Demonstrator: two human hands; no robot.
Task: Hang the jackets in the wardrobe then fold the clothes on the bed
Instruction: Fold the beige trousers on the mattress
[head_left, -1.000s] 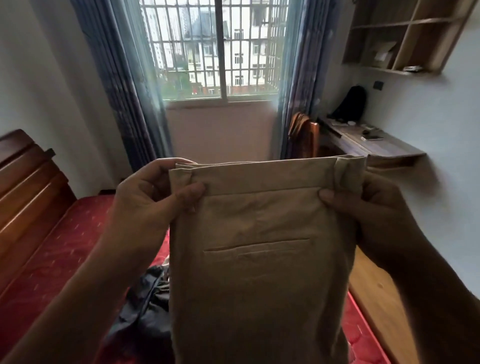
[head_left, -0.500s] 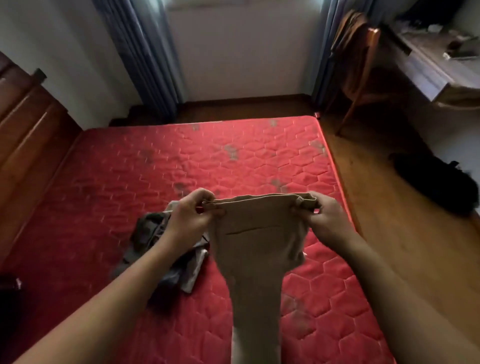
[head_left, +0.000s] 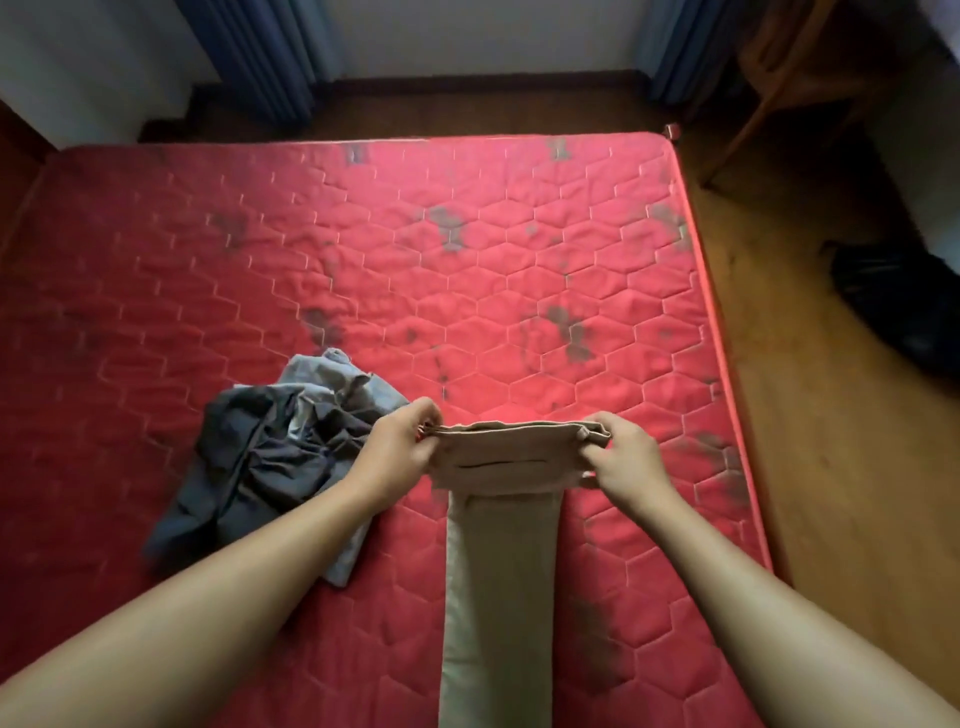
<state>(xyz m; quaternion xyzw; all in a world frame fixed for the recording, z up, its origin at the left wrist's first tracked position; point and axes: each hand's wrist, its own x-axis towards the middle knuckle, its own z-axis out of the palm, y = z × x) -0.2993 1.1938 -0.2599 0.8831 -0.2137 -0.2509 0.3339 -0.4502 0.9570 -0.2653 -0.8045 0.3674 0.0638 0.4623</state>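
Note:
Beige trousers (head_left: 506, 561) stretch over the red quilted mattress (head_left: 363, 249), legs running toward me and the waistband held just above the bed. My left hand (head_left: 400, 449) pinches the waistband's left corner. My right hand (head_left: 626, 457) pinches its right corner. The waist part with the back pocket slit hangs between the two hands. A crumpled pile of dark and grey-blue clothes (head_left: 275, 447) lies on the mattress just left of my left hand.
The mattress's right edge (head_left: 727, 364) borders a wooden floor. A dark bag (head_left: 898, 306) lies on that floor. A wooden chair (head_left: 795, 67) stands at the far right, blue curtains (head_left: 260, 47) hang at the far wall.
The view has tilted down from the window to the bed. Both hands have lowered the trousers from chest height, and the legs now lie along the mattress.

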